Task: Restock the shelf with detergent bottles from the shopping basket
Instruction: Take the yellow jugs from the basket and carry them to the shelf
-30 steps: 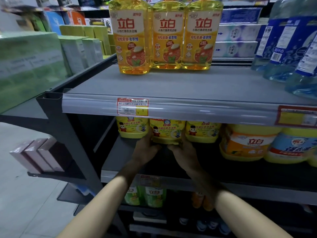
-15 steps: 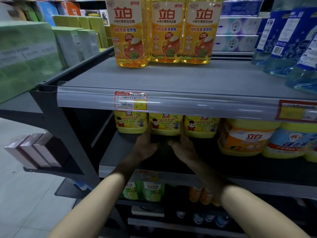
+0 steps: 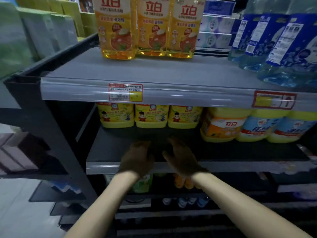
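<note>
Both hands empty: your left hand [image 3: 137,158] and right hand [image 3: 181,157] sit side by side with fingers loose at the front lip of the dark matte middle shelf [image 3: 109,152]. Neither touches a bottle; contact with the shelf is unclear. At 12 o'clock, well back, three squat opaque yellow detergent bottles [image 3: 151,115] stand upright in a tight row, cartoon labels forward. At 2 o'clock are rounder yellow-based jugs [image 3: 224,127]. Higher up, the smooth grey upper shelf [image 3: 154,71], with a red-bordered price tag [image 3: 125,92], carries three clear amber bottles [image 3: 151,31] at 12 and translucent blue jugs [image 3: 283,48] at 1.
</note>
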